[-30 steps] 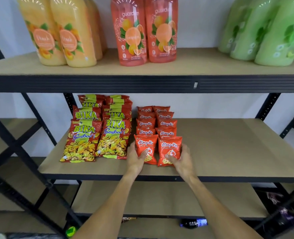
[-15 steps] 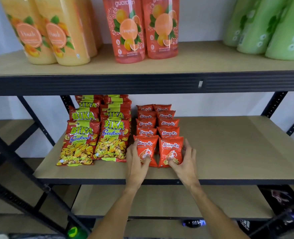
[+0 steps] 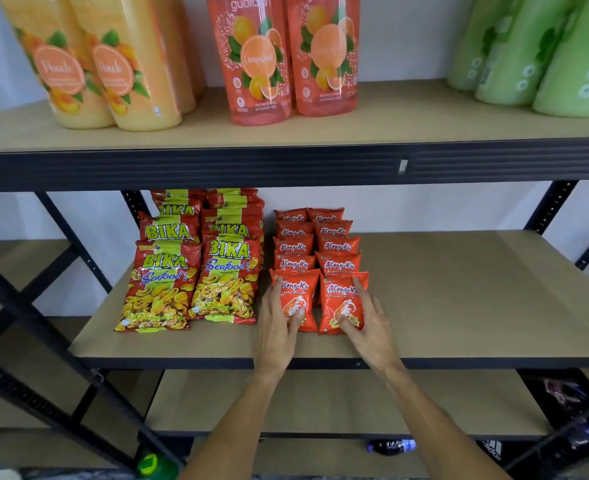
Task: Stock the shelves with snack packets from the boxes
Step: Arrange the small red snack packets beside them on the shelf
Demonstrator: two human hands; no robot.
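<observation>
— Near the front edge of the middle shelf (image 3: 459,306), just right of the BIKA packets (image 3: 196,282): left packet (image 3: 300,292) and right packet (image 3: 341,299), side by side, heading two orange rows (image 3: 315,244) running to the back.
— And the grip?
— Flat along the left packet's outer edge, the left hand (image 3: 277,327), fingers straight, thumb on its face. Spread over the right packet, the right hand (image 3: 369,323). No pinch, just pressing.
— Step?
— Probably squaring up the front pair, already set down.
— Next?
— Likely letting go, then fetching more from the boxes, none in view. Plenty of bare board toward the right edge.
</observation>
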